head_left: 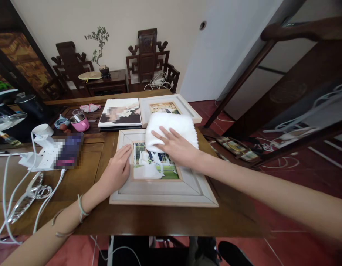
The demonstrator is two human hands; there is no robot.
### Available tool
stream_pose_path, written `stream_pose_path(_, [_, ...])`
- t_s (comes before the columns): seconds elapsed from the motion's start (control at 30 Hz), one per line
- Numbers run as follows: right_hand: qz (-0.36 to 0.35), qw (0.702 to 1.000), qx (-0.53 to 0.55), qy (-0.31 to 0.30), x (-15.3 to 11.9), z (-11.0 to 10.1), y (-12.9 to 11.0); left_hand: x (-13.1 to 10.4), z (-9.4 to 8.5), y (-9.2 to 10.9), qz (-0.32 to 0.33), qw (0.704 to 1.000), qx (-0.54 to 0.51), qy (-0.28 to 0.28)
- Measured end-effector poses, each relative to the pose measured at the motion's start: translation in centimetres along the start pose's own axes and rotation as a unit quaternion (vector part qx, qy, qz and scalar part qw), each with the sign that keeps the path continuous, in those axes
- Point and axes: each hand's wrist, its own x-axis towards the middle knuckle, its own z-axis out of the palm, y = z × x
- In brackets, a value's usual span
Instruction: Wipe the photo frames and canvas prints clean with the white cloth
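Across the wooden table (148,221) I watch from afar, 1 pale picture frame (159,188) lies flat near the front edge (a second frame (144,111) lies just beyond). A white cloth (173,123) covers its upper right part, my right hand (175,145) flat atop, fingers spread, unclamped. My left hand (119,166) rests on its left side, fingers together; whether they clamp it, I cannot tell.

1 head view, forward and down, table (159,221)

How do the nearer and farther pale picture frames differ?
The left hand rests on the nearer frame, not on the farther frame. The nearer frame's picture shows green grass; the farther frame's visible picture looks mostly tan. Both frames are pale, and the white cloth partly hides both pictures.
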Motion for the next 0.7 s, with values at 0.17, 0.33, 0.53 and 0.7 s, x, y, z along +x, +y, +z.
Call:
stream_pose_path(0.17, [-0.026,0.997,0.045,-0.050,-0.7,-1.5,-1.4,0.0,0.1,-0.1,0.013,1.000,-0.011,0.018])
stream_pose_path(0.33, [-0.097,0.968,0.187,-0.137,-5.2,-5.5,-4.5,-0.1,0.2,-0.1,0.014,1.000,-0.008,0.015])
stream_pose_path(0.53, [-0.125,0.947,0.256,-0.146,-6.2,-6.6,-5.3,0.0,0.0,0.1,0.003,1.000,0.011,-0.001])
stream_pose_path(0.7, [-0.053,0.989,0.113,-0.075,-2.0,-2.6,-3.3,-0.1,0.1,0.0,0.020,1.000,0.006,0.014])
